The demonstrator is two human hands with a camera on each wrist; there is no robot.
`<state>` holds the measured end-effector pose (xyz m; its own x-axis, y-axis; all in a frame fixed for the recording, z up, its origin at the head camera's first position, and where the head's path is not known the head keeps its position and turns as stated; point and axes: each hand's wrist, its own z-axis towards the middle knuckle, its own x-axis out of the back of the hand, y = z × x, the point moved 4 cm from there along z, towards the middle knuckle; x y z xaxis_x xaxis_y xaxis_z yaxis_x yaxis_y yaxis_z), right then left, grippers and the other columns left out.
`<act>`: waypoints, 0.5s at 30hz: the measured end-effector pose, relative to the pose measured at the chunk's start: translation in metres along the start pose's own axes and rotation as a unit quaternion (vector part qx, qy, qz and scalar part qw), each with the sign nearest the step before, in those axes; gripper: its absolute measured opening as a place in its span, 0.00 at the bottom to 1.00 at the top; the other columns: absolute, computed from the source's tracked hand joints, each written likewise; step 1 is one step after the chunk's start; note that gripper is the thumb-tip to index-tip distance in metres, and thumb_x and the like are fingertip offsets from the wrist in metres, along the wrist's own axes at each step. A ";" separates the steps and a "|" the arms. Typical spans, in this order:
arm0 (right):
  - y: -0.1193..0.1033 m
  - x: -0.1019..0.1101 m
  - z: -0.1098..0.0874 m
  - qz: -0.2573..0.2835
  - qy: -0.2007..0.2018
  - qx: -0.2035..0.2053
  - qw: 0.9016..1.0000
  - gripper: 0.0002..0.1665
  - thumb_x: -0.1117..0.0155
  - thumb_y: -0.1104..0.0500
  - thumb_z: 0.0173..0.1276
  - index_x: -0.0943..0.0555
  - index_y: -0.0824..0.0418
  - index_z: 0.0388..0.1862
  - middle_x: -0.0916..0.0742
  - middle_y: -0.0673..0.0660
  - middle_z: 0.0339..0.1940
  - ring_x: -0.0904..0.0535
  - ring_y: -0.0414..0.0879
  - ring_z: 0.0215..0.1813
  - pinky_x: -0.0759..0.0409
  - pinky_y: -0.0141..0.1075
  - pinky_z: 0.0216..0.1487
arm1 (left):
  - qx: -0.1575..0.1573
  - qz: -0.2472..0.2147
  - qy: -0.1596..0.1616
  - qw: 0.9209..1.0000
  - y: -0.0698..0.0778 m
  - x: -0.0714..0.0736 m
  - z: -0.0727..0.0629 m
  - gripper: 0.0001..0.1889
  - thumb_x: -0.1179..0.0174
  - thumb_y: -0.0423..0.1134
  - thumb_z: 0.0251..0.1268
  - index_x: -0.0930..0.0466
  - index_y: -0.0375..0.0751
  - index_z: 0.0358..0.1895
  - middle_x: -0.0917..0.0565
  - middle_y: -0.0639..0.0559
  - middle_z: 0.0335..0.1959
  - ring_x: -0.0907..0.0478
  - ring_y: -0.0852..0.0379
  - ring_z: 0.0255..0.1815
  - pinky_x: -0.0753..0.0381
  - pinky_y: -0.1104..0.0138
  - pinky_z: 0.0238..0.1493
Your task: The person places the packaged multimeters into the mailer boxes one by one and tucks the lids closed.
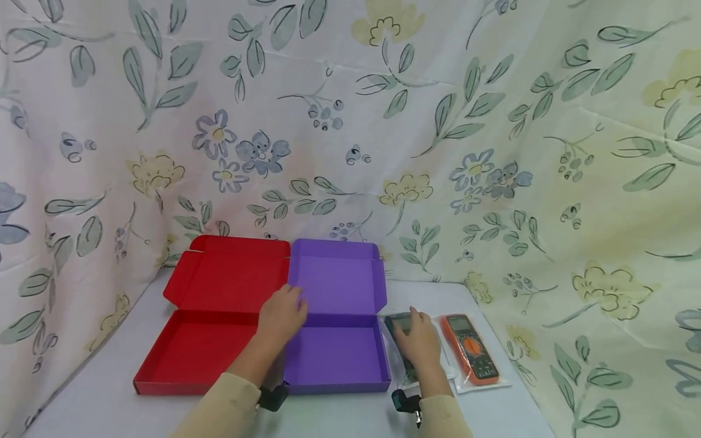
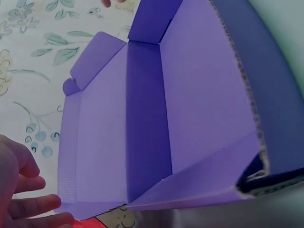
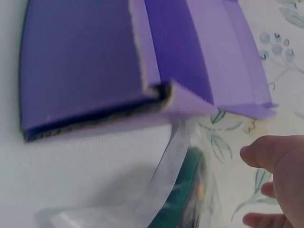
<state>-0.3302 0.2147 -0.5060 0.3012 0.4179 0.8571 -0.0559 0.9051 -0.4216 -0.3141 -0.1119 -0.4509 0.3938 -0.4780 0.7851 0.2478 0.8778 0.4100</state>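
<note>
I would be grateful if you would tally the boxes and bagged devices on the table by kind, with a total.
Open boxes: 2 (a red box and a purple box)
Devices in clear bags: 2 (an orange device and a green device)
Total: 4

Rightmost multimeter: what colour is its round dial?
The dial is orange, clearest in the head view.
</note>
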 end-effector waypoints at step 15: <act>0.028 -0.006 -0.015 -0.017 -0.088 -0.100 0.991 0.60 0.24 0.39 0.59 0.38 0.78 0.74 0.28 0.81 0.65 0.25 0.73 0.59 0.24 0.65 0.56 | 0.044 -0.017 -0.018 0.999 -0.005 -0.008 -0.015 0.16 0.40 0.32 0.62 0.16 0.30 0.51 0.17 0.36 0.45 0.17 0.36 0.47 0.18 0.46 0.44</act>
<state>-0.3191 0.2366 -0.5278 0.1279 0.4106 0.9028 0.1458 0.8926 -0.4266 -0.3053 -0.1132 -0.4666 0.3542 -0.5080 0.7852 0.1809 0.8609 0.4754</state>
